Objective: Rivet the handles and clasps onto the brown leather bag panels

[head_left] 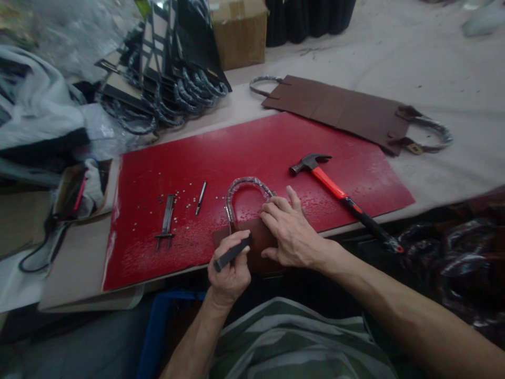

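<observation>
Brown leather piece [258, 234] with a wrapped curved handle [244, 184] lies on the near edge of the big red board [244, 152]. My right hand [290, 231] lies flat and open on it, pressing it down. My left hand [229, 271] is closed tight around a dark punch tool [232, 253] just left of it. To the right lies a hammer [339, 195]. To the left lie a metal bar [168, 221] and a small pin [201, 197].
</observation>
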The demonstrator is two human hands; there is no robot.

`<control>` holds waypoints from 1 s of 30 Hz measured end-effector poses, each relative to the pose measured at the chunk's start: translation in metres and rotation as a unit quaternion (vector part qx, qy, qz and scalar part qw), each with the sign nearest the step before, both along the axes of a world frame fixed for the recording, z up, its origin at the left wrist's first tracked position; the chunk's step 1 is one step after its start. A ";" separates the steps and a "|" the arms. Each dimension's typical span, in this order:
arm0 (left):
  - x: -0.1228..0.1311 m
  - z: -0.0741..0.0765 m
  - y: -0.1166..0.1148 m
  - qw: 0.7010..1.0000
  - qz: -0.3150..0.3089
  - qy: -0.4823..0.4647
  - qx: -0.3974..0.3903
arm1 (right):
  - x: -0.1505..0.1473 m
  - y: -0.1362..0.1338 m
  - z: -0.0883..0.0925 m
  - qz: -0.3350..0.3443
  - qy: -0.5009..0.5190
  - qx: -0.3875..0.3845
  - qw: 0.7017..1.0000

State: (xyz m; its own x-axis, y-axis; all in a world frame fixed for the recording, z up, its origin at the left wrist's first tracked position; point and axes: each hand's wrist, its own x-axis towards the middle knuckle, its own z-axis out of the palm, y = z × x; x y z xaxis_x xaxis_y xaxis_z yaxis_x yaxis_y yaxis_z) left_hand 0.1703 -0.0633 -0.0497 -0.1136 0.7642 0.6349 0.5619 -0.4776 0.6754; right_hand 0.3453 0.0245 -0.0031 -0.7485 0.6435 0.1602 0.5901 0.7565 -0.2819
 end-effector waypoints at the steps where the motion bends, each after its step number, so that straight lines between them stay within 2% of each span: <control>1: 0.000 -0.001 0.000 1.000 -0.005 -0.005 0.004 | 0.001 0.002 -0.002 0.009 0.007 0.004 1.000; 7: 0.001 0.000 -0.001 0.999 0.002 -0.024 0.030 | 0.008 0.010 -0.014 0.048 0.061 0.018 0.997; 18: 0.002 0.004 -0.003 0.999 -0.010 -0.018 0.027 | 0.009 0.012 -0.018 0.064 0.080 0.017 0.995; 23: 0.003 0.005 -0.003 1.000 0.009 0.006 0.017 | 0.010 0.012 -0.018 0.073 0.100 0.017 0.992; 30: 0.005 0.014 -0.002 0.999 0.006 0.028 0.017 | 0.010 0.013 -0.019 0.086 0.098 0.029 0.991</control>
